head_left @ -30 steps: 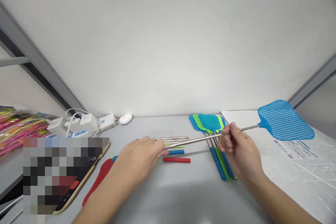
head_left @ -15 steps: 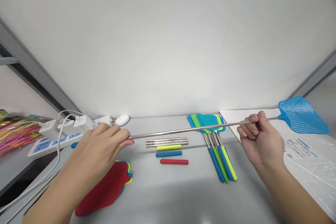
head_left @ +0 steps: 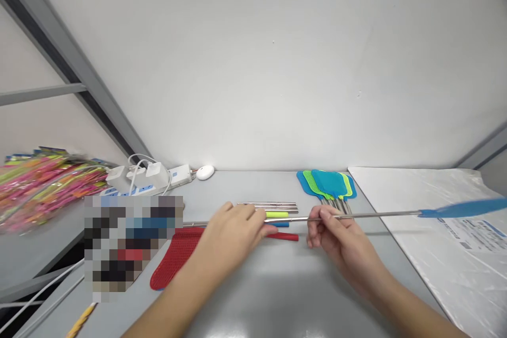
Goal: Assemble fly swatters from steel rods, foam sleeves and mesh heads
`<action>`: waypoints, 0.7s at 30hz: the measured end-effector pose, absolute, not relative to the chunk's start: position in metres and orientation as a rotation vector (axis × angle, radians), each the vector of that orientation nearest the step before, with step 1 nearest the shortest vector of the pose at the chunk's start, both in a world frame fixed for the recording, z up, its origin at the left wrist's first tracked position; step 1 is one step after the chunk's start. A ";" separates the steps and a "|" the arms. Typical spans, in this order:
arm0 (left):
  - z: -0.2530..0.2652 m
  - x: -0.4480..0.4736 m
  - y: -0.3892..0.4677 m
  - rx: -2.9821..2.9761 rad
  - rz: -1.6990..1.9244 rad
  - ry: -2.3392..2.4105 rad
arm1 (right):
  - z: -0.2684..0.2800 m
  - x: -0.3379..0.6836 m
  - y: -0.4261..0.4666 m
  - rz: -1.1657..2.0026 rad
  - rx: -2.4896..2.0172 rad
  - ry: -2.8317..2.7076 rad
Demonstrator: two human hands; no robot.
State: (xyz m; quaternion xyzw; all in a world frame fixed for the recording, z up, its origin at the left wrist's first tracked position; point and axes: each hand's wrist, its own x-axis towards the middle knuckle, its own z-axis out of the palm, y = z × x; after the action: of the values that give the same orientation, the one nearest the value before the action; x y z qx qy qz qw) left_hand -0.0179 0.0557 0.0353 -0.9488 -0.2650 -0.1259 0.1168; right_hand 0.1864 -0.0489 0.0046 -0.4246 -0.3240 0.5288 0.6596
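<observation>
The telescopic fly swatter (head_left: 372, 215) lies left to right just above the desk (head_left: 277, 285). The right hand (head_left: 336, 235) pinches its steel rod mid-length; the left hand (head_left: 233, 232) closes around the left end, blue head far right.

Assembly workbench: sorted swatter parts (head_left: 328, 185), packaged stock (head_left: 43, 179), power strip (head_left: 146, 182).
</observation>
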 end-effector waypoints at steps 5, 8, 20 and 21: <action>0.028 -0.010 0.045 -2.797 -0.515 -0.766 | 0.007 0.179 -0.058 1.149 -0.992 -0.737; 0.035 -0.019 0.053 -2.795 -0.508 -0.830 | 0.013 0.190 -0.060 1.059 -1.007 -0.672; 0.039 -0.043 0.081 -2.623 -0.526 -1.117 | 0.030 0.234 -0.050 0.838 -0.927 -0.357; 0.038 -0.041 0.080 -2.625 -0.536 -1.105 | 0.028 0.233 -0.050 0.826 -0.923 -0.354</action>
State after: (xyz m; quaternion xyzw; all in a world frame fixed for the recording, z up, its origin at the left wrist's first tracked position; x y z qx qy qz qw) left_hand -0.0412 0.0797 0.0376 -0.8991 -0.3785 -0.1837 0.1213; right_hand 0.2334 -0.0496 0.0284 -0.4302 -0.1652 0.3850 0.7996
